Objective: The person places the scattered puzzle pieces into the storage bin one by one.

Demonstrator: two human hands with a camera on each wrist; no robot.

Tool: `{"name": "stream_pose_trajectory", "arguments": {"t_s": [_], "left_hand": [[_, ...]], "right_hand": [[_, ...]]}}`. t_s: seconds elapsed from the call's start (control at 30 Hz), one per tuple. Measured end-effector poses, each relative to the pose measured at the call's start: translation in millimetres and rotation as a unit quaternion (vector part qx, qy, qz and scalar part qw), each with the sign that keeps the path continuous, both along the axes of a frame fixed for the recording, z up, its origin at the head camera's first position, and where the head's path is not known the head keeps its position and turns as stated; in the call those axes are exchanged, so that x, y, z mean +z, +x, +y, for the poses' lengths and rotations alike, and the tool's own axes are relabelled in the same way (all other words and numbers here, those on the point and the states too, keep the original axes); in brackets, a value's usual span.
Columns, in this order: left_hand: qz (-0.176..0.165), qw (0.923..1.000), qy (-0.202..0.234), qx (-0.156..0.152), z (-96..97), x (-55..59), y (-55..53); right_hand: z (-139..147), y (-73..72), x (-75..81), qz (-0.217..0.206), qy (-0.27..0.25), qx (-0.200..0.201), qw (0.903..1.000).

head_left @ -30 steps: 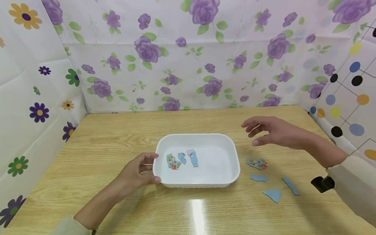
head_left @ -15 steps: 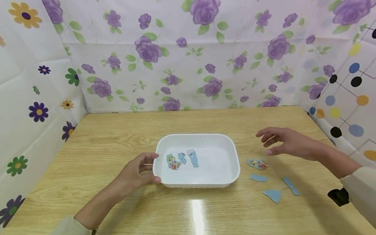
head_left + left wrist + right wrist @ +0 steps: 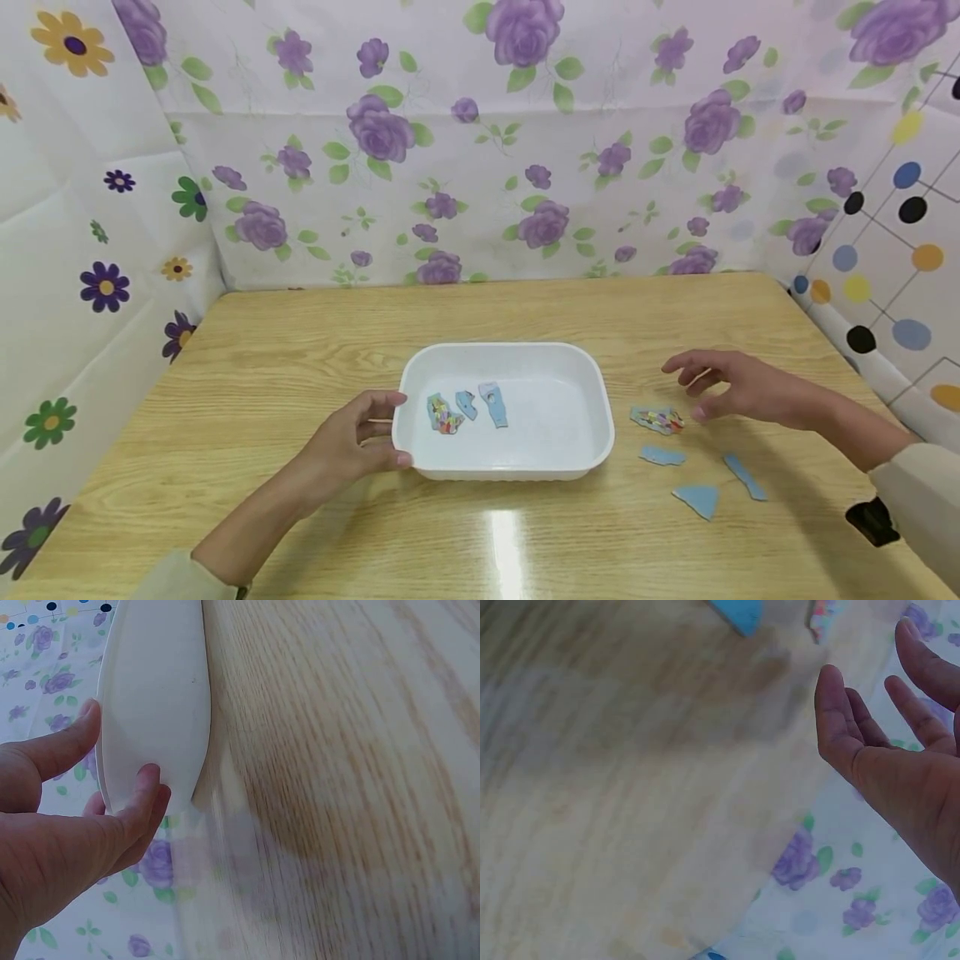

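Observation:
A white plastic tray (image 3: 558, 421) stands mid-table. My left hand (image 3: 352, 442) grips its left end, thumb and fingers at the rim; the left wrist view has the fingers against the tray's outer wall (image 3: 154, 682). Inside lie a multicoloured piece (image 3: 445, 417), a small blue piece (image 3: 466, 405) and a longer blue piece (image 3: 493, 406), all flat and irregular. To the tray's right, my right hand (image 3: 738, 387) hovers with loosely bent fingers, holding nothing. Nearest to it lies another multicoloured piece (image 3: 657, 419). The right wrist view catches a blue piece (image 3: 739, 613) beyond the fingertips.
Nearer the front right lie a blue strip (image 3: 662, 455), a narrow blue piece (image 3: 745, 477) and a blue triangular piece (image 3: 699, 498). The wooden table (image 3: 300, 333) is bordered by a flowered cloth (image 3: 480, 192) behind and patterned cloths on both sides.
My right hand has come down and to the right, from beside the tray's far right corner to near the multicoloured piece. My left hand and the tray stay in place.

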State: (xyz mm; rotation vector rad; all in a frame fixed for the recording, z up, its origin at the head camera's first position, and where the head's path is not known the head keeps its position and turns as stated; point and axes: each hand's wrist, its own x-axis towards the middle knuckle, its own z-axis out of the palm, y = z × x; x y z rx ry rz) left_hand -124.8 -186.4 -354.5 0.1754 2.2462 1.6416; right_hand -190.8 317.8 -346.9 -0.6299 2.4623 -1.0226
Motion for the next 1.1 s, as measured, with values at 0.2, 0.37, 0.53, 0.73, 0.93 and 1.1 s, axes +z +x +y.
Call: {"name": "stream_pose_trajectory", "arguments": {"t_s": [0.2, 0.37, 0.53, 0.73, 0.93, 1.1], "left_hand": [[0.0, 1.0, 0.0, 0.0, 0.3, -0.1, -0.1], [0.002, 1.0, 0.0, 0.001, 0.4, -0.5, -0.4], [0.002, 1.0, -0.001, 0.002, 0.6, -1.1, -0.4], [0.0, 1.0, -0.002, 0.004, 0.5, -1.3, 0.0], [-0.001, 1.0, -0.004, 0.005, 1.3, -0.8, 0.7], [-0.002, 1.0, -0.004, 0.008, 1.6, 0.2, 0.9]], "right_hand": [[5.1, 3.2, -17.1, 0.003, -0.007, 0.008, 0.9999], [4.7, 5.3, -25.3, 0.027, -0.007, -0.007, 0.9996], [3.1, 7.2, -34.9, 0.067, -0.001, -0.02, 0.9976], [0.5, 5.1, -44.2, 0.068, -0.004, -0.032, 0.9971], [-0.4, 3.2, -50.5, 0.081, 0.0, -0.06, 0.9949], [-0.4, 3.0, -53.8, 0.099, 0.004, -0.064, 0.993]]}}
